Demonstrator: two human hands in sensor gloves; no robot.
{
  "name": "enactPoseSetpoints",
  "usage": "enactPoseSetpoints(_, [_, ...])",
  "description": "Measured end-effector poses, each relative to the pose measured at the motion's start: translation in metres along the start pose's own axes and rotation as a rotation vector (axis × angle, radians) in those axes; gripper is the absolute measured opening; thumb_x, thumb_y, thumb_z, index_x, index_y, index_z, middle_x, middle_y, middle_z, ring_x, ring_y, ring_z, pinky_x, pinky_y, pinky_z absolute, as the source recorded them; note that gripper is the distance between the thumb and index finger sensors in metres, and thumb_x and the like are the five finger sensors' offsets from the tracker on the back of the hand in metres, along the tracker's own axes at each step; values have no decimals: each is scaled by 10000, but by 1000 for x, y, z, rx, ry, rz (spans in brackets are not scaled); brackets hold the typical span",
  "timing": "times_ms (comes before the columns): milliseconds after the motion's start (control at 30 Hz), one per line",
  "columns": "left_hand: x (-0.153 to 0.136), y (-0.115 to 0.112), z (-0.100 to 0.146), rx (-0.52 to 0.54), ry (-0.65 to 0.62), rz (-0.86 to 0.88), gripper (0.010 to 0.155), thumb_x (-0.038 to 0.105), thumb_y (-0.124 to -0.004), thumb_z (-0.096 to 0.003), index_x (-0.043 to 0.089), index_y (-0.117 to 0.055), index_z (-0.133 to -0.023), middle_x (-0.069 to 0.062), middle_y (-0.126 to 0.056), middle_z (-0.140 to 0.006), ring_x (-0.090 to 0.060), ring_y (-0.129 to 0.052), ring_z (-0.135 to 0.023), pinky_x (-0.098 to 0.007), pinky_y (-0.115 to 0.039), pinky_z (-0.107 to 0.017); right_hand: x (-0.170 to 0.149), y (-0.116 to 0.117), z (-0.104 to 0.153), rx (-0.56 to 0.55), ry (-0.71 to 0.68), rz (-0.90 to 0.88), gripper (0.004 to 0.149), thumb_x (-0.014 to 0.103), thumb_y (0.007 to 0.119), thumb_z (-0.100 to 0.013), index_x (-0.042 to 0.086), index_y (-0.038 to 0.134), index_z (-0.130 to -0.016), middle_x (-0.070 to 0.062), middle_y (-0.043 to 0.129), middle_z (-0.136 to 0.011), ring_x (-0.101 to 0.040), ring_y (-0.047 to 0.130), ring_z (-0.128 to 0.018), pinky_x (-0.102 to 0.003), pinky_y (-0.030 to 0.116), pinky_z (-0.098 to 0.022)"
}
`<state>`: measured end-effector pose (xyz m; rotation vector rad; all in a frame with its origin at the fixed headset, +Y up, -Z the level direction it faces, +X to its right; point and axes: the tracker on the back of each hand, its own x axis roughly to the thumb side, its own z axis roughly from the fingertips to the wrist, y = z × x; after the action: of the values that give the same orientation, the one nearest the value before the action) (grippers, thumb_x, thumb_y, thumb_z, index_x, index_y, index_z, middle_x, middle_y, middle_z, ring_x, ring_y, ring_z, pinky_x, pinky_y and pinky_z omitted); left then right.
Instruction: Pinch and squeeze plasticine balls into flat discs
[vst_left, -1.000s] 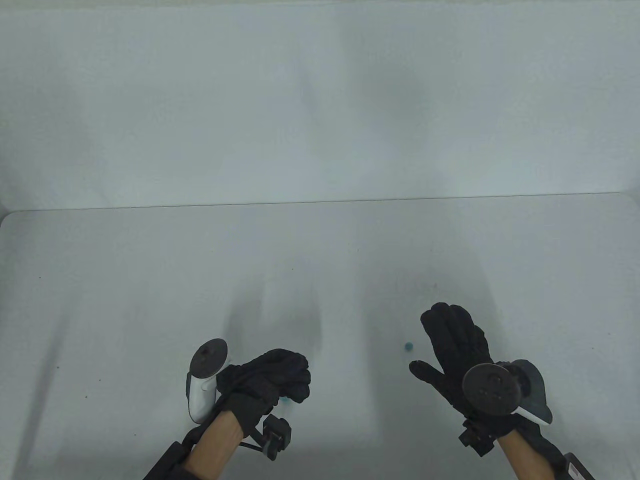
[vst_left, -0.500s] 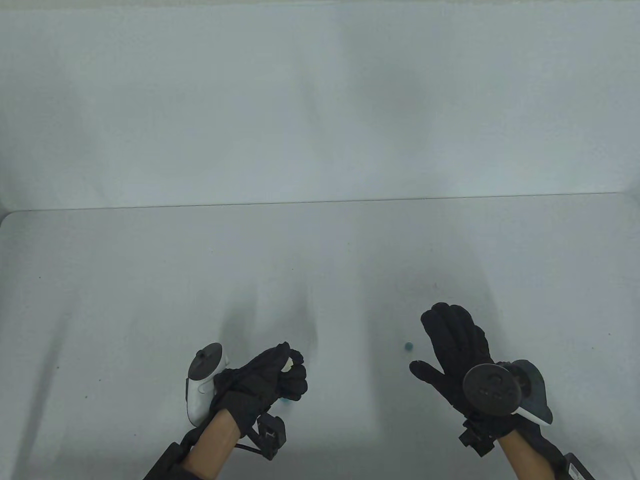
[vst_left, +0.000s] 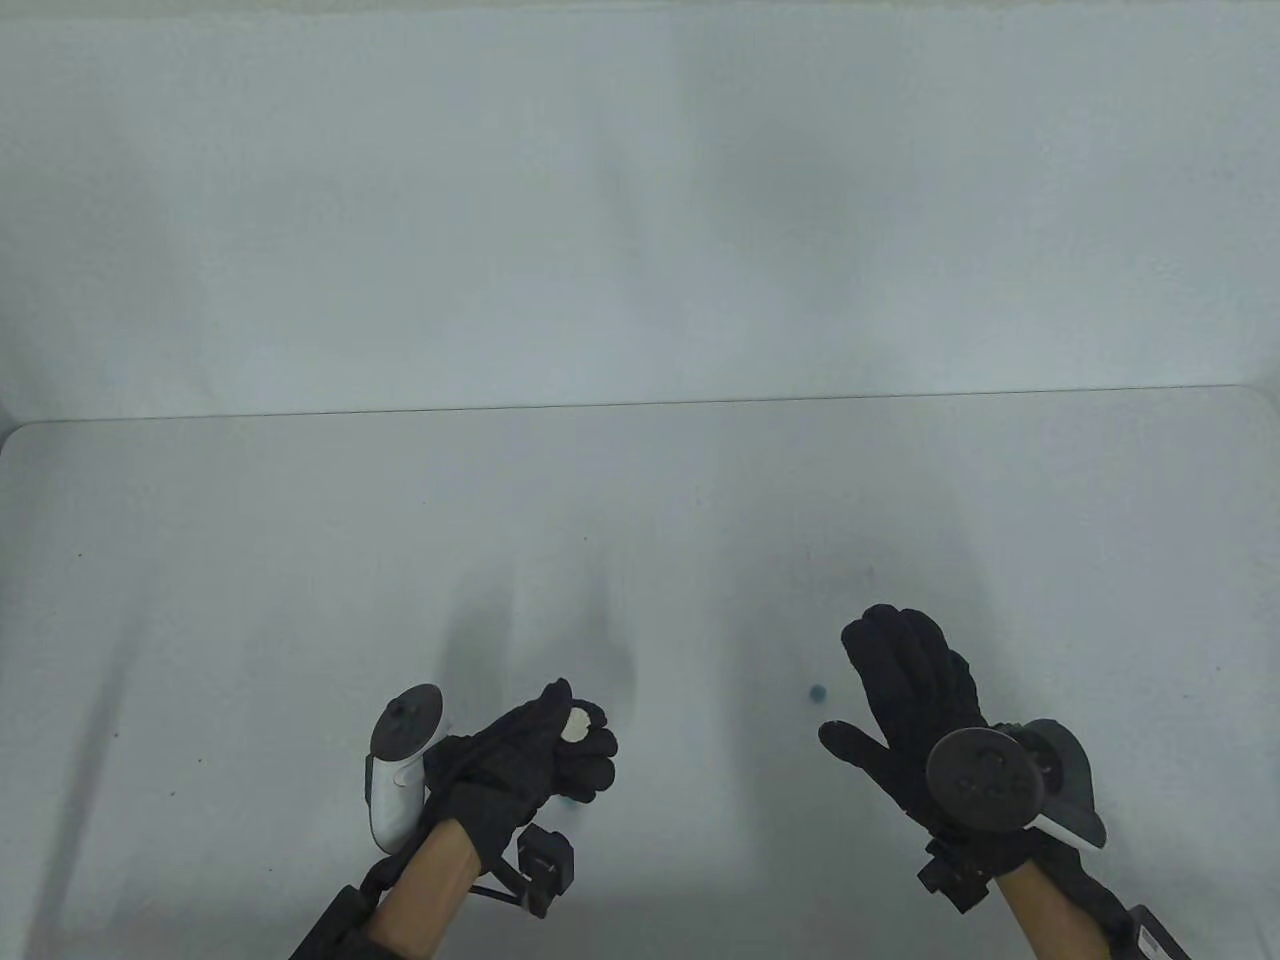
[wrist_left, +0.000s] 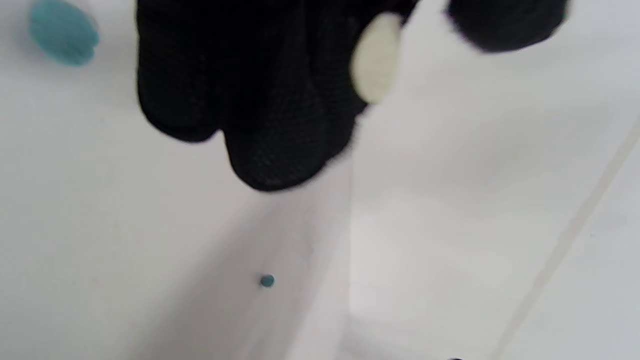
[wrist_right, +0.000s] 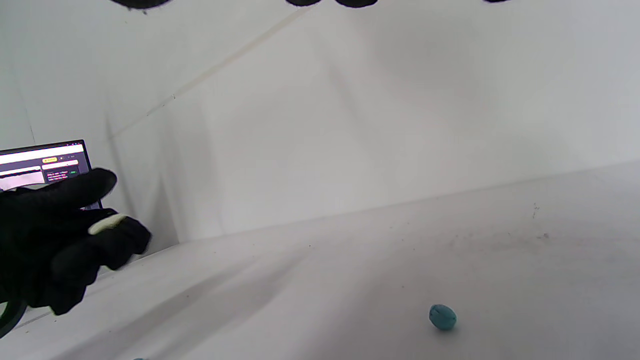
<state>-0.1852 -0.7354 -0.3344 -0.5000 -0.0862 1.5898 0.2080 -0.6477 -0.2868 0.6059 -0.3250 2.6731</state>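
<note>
My left hand (vst_left: 578, 742) is low at the near left, fingers curled. A flattened white plasticine disc (vst_left: 577, 724) lies against its fingers, with the thumb lifted slightly off it. The disc also shows in the left wrist view (wrist_left: 375, 57) and the right wrist view (wrist_right: 107, 223). A flattened teal disc (wrist_left: 62, 32) lies on the table under that hand (vst_left: 572, 799). A small teal ball (vst_left: 818, 692) sits on the table just left of my right hand (vst_left: 852, 682), which is spread open and holds nothing. The ball shows in the right wrist view (wrist_right: 442, 317).
The white table (vst_left: 300, 560) meets a white back wall along its far edge. A lit laptop screen (wrist_right: 45, 165) stands beyond my left hand in the right wrist view.
My left hand has turned and its thumb has lifted, so the white disc shows more fully. The right hand and the teal ball have not moved.
</note>
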Motion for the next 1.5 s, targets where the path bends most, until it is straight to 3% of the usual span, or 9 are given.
enactPoseSetpoints(100, [-2,0,0,8,12,41,823,604,-589,-529,-42,-647,-1034,-237,-828,-940,-354,-1005,-707,-488,-816,-575,0,0,0,-4,1,2,814,640,500,-560,119,321,-1160,-197,308,-1225,-532,356,-1098,-734,458,-705])
enactPoseSetpoints(333, [-1,2,0,58,28,-31,498,420,-659,-570,52,-850,-845,-102,-1008,-687,-222,-1098,-505,-406,-885,-482,0,1,0,3,3,2,811,639,502,-560,122,325,-1159,-196,310,-1225,-530,357,-1099,-734,459,-704])
enactPoseSetpoints(633, [3,-1,0,49,17,-49,467,342,-671,-554,6,-852,-824,-53,-1043,-600,-150,-1145,-417,-329,-950,-438,1,0,1,0,-3,8,812,638,504,-561,121,322,-1160,-195,307,-1225,-530,357,-1098,-733,462,-704])
enactPoseSetpoints(767, [2,1,0,60,-10,-23,497,373,-651,-561,16,-822,-862,-58,-1019,-681,-173,-1128,-515,-349,-922,-495,2,-1,1,-7,-8,4,813,639,503,-560,121,320,-1160,-196,308,-1225,-530,356,-1099,-733,461,-704])
enactPoseSetpoints(833, [0,0,-3,-51,-32,45,758,520,-567,-547,-65,-617,-1027,-229,-834,-919,-346,-980,-761,-476,-783,-622,2,-1,1,-5,-7,4,812,640,501,-560,121,322,-1160,-197,309,-1225,-529,358,-1098,-733,462,-704])
enactPoseSetpoints(900, [-3,-3,-3,-101,-30,148,842,575,-545,-544,-78,-527,-1075,-283,-726,-1000,-424,-887,-845,-517,-724,-657,2,-1,1,-5,-7,3,813,641,501,-559,122,322,-1160,-195,307,-1225,-529,357,-1099,-734,462,-704])
enactPoseSetpoints(1200, [-1,-1,-5,6,-41,5,494,349,-739,-538,41,-757,-925,-53,-970,-765,-184,-1087,-610,-347,-893,-546,2,-2,1,0,-4,3,815,641,502,-559,121,320,-1160,-196,307,-1225,-529,356,-1099,-734,459,-705])
enactPoseSetpoints(1367, [5,0,-3,33,-58,-34,603,338,-743,-531,-27,-654,-1001,-5,-985,-719,-138,-1112,-567,-315,-919,-531,2,-1,0,2,-7,4,815,639,503,-560,120,319,-1160,-196,305,-1225,-530,355,-1099,-733,460,-705])
enactPoseSetpoints(1500, [1,-1,-2,11,-47,17,604,371,-653,-564,-3,-614,-1036,-62,-902,-847,-213,-1033,-691,-384,-841,-599,3,-2,1,-8,-7,3,813,639,503,-560,121,322,-1159,-196,308,-1225,-529,359,-1098,-733,462,-704])
